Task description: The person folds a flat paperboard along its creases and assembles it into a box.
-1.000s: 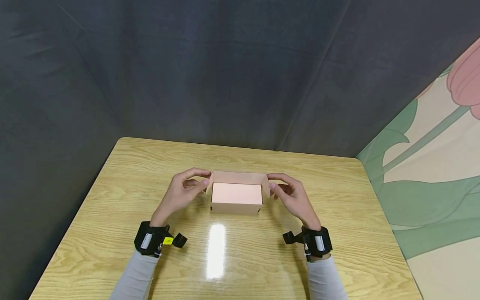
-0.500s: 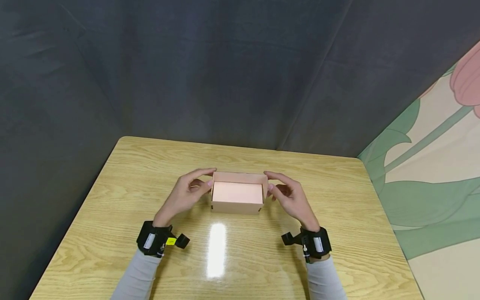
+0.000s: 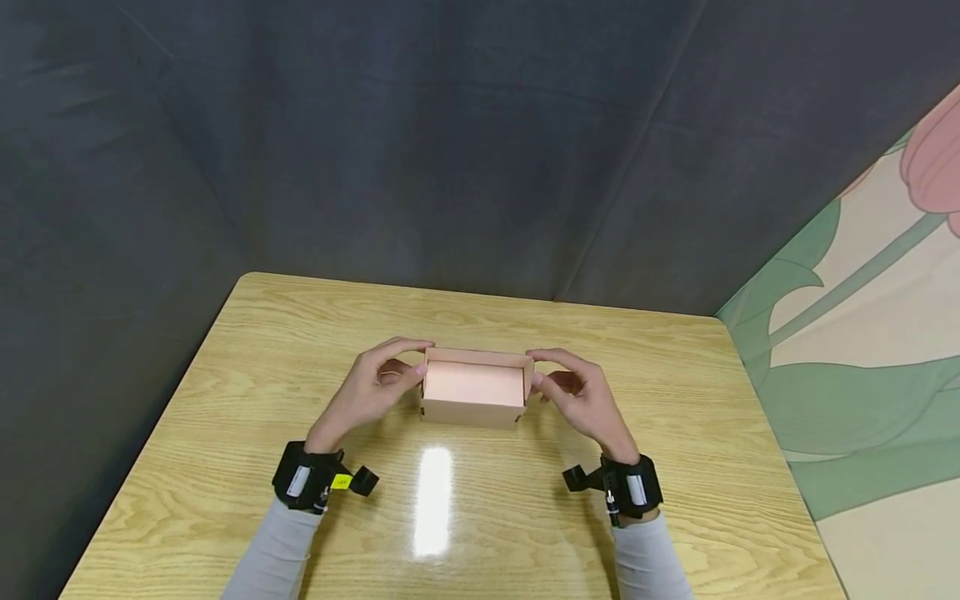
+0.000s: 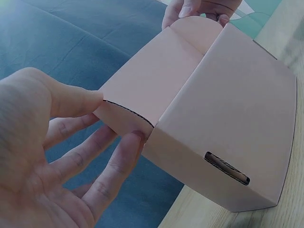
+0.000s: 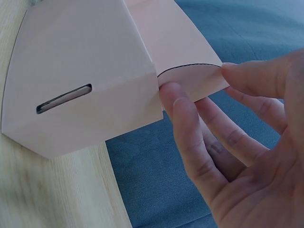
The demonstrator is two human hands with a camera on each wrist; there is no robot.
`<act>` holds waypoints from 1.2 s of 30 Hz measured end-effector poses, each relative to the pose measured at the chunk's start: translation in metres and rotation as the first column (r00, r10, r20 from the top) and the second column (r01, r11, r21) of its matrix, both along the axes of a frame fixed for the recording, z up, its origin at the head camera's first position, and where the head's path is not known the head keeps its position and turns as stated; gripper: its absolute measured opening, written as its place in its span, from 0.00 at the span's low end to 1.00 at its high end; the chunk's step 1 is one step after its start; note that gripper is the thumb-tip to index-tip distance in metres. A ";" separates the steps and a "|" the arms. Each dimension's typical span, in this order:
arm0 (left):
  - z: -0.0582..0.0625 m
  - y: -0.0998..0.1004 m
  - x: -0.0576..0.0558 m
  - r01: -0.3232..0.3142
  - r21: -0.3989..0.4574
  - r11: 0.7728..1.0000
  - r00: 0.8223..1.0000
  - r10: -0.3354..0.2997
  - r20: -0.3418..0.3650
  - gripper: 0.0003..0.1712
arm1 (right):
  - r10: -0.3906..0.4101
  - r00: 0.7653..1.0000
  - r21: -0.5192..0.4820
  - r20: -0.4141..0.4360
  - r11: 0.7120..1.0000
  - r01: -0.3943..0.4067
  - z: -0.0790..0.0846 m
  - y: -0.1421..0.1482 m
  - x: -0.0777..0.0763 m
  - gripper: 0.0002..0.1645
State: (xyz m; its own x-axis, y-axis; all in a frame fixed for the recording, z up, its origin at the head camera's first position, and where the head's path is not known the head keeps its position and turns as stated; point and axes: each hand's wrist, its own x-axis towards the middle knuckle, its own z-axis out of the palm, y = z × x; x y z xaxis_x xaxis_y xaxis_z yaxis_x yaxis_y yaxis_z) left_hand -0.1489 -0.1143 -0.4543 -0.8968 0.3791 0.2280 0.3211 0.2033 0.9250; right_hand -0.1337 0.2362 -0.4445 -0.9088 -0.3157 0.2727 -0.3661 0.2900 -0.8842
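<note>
On wooden table (image 3: 225, 433), both hands (image 3: 367, 392) (image 3: 581, 396) pinch pink box (image 3: 472, 392) flaps.

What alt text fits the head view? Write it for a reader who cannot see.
Two hands hold a pink box on a wooden table, the left hand pinching its left end flap, the right hand its right one. Dark cloth hangs behind.

A pale wooden table (image 3: 225, 467) carries a pink cardboard box (image 3: 472, 410) at its middle.
</note>
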 end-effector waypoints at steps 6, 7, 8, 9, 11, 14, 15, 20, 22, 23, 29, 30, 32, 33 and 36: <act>-0.001 -0.002 0.000 0.011 -0.008 1.000 1.000 -0.011 -0.009 0.21 | -0.010 1.000 0.007 -0.005 1.000 0.010 -0.001 0.000 0.000 0.21; -0.001 -0.003 0.000 0.013 -0.009 1.000 1.000 -0.013 -0.011 0.21 | -0.012 1.000 0.009 -0.007 1.000 0.012 -0.001 0.000 0.000 0.20; -0.001 -0.003 0.000 0.015 -0.008 1.000 1.000 -0.016 -0.010 0.21 | -0.014 1.000 0.012 -0.012 1.000 0.014 -0.001 0.000 0.000 0.20; -0.001 -0.003 0.000 0.018 -0.006 1.000 1.000 -0.018 -0.007 0.21 | -0.015 1.000 0.016 -0.015 1.000 0.015 -0.001 0.000 0.000 0.20; -0.001 -0.003 0.001 0.024 0.000 1.000 1.000 -0.024 0.006 0.21 | -0.012 1.000 0.020 -0.024 1.000 0.013 -0.002 0.000 -0.001 0.20; -0.001 -0.004 0.002 0.028 0.003 1.000 0.999 -0.028 0.030 0.20 | -0.002 0.999 0.033 -0.048 0.999 0.004 -0.004 0.001 -0.001 0.20; -0.001 -0.004 0.002 0.029 0.001 1.000 0.999 -0.029 0.034 0.20 | 0.002 0.998 0.036 -0.059 0.999 0.000 -0.005 0.002 -0.001 0.19; -0.003 -0.004 0.000 0.028 0.018 0.999 1.000 -0.028 0.010 0.20 | 0.017 0.992 0.035 -0.121 0.999 -0.013 -0.006 0.003 -0.003 0.19; -0.003 -0.003 -0.001 0.028 0.032 0.999 1.000 -0.028 -0.013 0.20 | 0.020 0.991 0.025 -0.135 1.000 -0.017 -0.006 0.003 -0.003 0.18; -0.003 -0.003 -0.001 0.028 0.038 0.999 0.999 -0.027 -0.026 0.20 | 0.022 0.990 0.021 -0.138 1.000 -0.019 -0.006 0.003 -0.004 0.18; -0.004 -0.003 -0.002 0.043 0.064 0.997 0.996 -0.038 -0.084 0.18 | 0.032 0.990 0.019 -0.140 0.999 -0.030 -0.005 0.003 -0.003 0.17; -0.004 -0.003 -0.001 0.046 0.068 0.997 0.995 -0.040 -0.087 0.18 | 0.035 0.989 0.022 -0.145 0.999 -0.032 -0.006 0.003 -0.003 0.16; -0.005 -0.003 -0.001 0.052 0.075 0.996 0.995 -0.045 -0.089 0.18 | 0.043 0.986 0.024 -0.159 0.999 -0.039 -0.006 0.004 -0.004 0.15; -0.005 -0.003 -0.001 0.054 0.077 0.996 0.995 -0.047 -0.088 0.18 | 0.045 0.985 0.027 -0.164 0.999 -0.041 -0.006 0.004 -0.004 0.15; -0.005 -0.003 -0.002 0.060 0.078 0.995 0.995 -0.053 -0.088 0.18 | 0.052 0.984 0.030 -0.172 0.998 -0.047 -0.006 0.004 -0.004 0.14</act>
State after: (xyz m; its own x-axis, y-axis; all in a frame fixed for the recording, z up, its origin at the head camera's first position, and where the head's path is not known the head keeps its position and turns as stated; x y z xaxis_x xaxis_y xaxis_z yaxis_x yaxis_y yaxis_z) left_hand -0.1505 -0.1177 -0.4592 -0.8501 0.4062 0.3352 0.4092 0.1088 0.9059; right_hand -0.1374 0.2404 -0.4508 -0.8320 -0.3679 0.4152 -0.5267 0.2892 -0.7993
